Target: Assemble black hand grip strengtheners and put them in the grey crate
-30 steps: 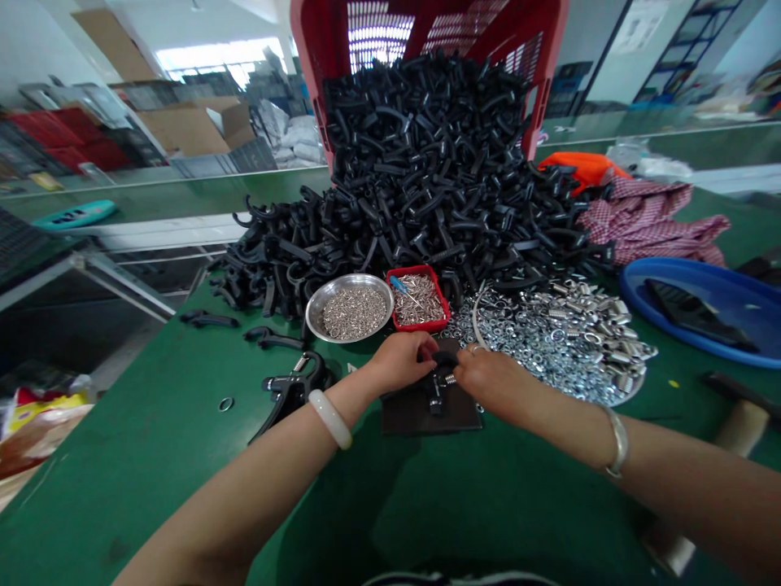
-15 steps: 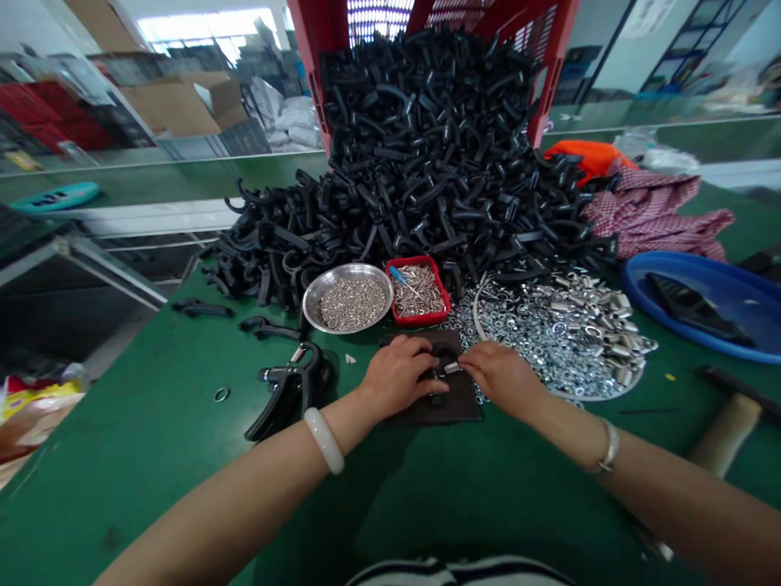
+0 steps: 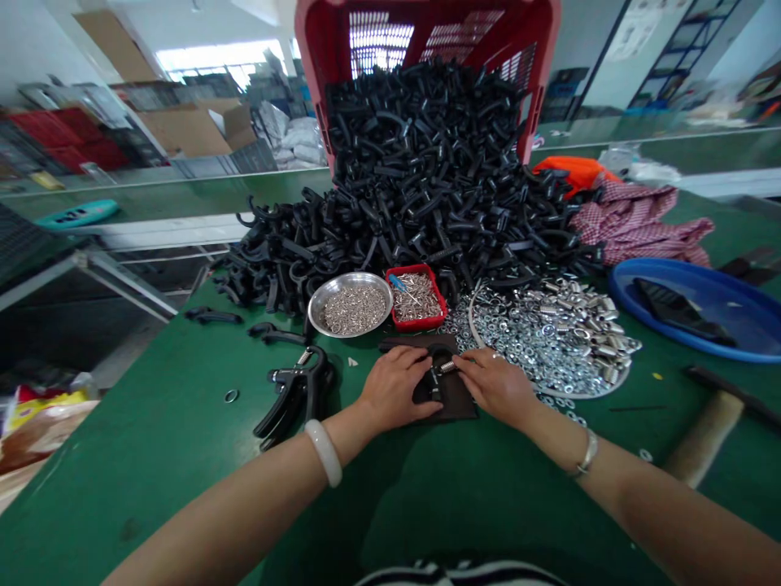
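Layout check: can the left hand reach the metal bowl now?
Likely yes: the metal bowl sits just ahead-left of the left hand, open-topped, nothing tall between; it'd have to leave the black handgrip.

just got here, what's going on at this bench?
A person's left hand holds a black curved-handled assembly against a dark flat plate on the green bench. The right hand is at its silvery coil spring; whether it pinches it is hard to tell. A similar black sprung piece lies on the bench to the left. Behind, a big heap of black curved parts spills from a red plastic crate.
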